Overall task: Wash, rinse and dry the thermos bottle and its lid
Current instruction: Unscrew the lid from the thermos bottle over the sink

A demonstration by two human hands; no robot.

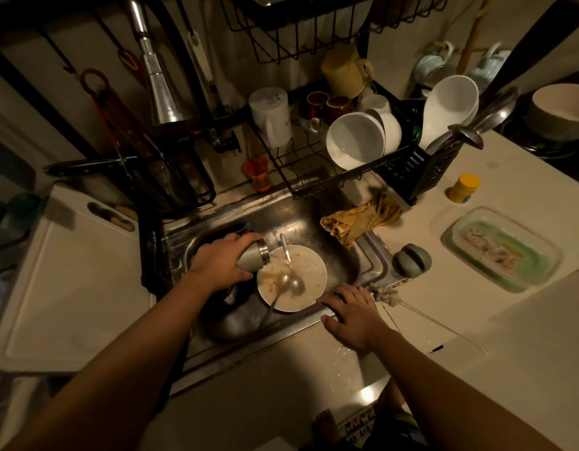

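My left hand grips the grey-green thermos bottle over the steel sink. The bottle is tipped with its open metal mouth to the right, and water runs out onto a dirty white plate that holds spoons. My right hand rests flat on the sink's front right rim, holding nothing. The thermos lid, round and grey-green, sits on the counter just right of the sink. A bottle brush with a long wire handle lies on the counter beside my right hand.
A yellow cloth drapes over the sink's right edge. A dish rack with white bowls and mugs stands behind the sink. A lidded plastic container and a yellow-capped jar sit at right. A white cutting board lies left of the sink.
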